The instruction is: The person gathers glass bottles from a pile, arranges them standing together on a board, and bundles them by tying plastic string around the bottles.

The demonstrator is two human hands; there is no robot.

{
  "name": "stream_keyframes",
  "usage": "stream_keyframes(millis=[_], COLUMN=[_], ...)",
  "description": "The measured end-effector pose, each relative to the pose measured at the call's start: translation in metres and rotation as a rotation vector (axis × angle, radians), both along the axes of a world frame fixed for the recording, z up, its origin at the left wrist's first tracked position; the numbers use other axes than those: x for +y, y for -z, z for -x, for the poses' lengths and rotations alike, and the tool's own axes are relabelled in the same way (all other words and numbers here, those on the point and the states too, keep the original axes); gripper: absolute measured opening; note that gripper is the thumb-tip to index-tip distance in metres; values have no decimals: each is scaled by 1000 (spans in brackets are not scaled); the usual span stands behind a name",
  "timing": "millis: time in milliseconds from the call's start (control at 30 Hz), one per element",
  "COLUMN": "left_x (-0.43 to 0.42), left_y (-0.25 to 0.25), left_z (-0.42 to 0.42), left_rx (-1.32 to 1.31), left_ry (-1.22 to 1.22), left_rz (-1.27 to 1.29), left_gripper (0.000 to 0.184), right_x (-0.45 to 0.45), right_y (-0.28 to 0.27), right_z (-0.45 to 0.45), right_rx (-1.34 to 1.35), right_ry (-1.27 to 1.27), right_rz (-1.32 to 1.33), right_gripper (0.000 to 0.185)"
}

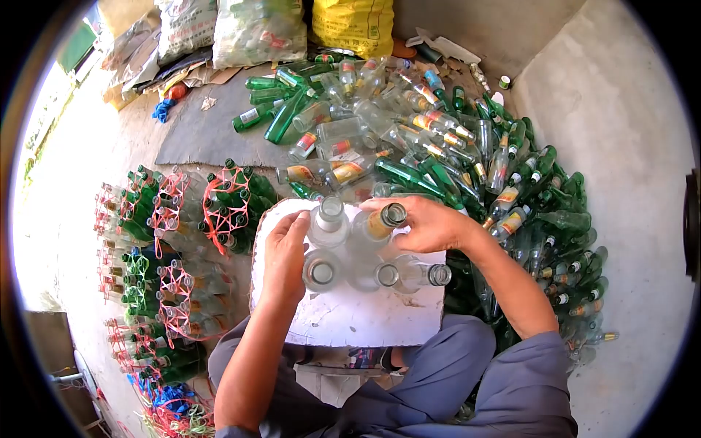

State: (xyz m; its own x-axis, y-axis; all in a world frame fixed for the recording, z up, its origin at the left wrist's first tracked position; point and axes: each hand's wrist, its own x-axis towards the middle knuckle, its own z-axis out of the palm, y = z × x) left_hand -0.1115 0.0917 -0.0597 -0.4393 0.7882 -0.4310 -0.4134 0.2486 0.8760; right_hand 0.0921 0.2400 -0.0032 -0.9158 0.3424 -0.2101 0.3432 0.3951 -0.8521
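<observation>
Several clear glass bottles stand upright in a close group on a white board in front of me. My right hand is wrapped round the upper part of a clear bottle with a yellow label at the back right of the group. My left hand rests along the group's left side, fingers stretched out, by a clear bottle at the back left. Another clear bottle is at the front left, and one tilts right at the front right. The white board sits over my knees.
A big heap of loose green and clear bottles spreads behind and to the right. At left stand bundles of bottles tied with red and green string. Loose string lies front left. Full sacks line the back wall.
</observation>
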Motion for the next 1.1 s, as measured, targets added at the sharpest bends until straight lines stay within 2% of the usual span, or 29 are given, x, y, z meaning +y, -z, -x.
stream_keyframes(millis=[100, 200, 467, 600, 700, 800, 933, 967, 1067, 1100], left_x=[0, 1, 2, 1, -2, 0, -3, -4, -9, -11], left_y=[-1, -2, 2, 7, 5, -3, 0, -1, -10, -11], left_z=[0, 1, 2, 4, 4, -2, -2, -2, -8, -9], left_rx=[0, -2, 29, 25, 188, 44, 40, 50, 87, 87], left_ry=[-7, 9, 24, 22, 111, 7, -10, 6, -7, 5], left_rz=[17, 47, 63, 64, 47, 42, 53, 61, 47, 27], left_gripper=[33, 34, 38, 38, 39, 48, 50, 51, 53, 54], right_x=[3, 4, -1, -2, -5, -11, 14, 30, 65, 79], right_y=[34, 64, 102, 102, 92, 77, 88, 125, 133, 141], right_z=[-1, -8, -4, 0, 0, -3, -15, -22, -27, -28], right_rx=[205, -48, 81, 89, 90, 20, -27, 37, -34, -41], right_ry=[54, 119, 160, 154, 191, 198, 156, 243, 573, 644], right_rz=[125, 136, 135, 107, 144, 116, 99, 5, 170, 176], right_gripper=[53, 44, 30, 31, 34, 38, 37, 35, 46, 44])
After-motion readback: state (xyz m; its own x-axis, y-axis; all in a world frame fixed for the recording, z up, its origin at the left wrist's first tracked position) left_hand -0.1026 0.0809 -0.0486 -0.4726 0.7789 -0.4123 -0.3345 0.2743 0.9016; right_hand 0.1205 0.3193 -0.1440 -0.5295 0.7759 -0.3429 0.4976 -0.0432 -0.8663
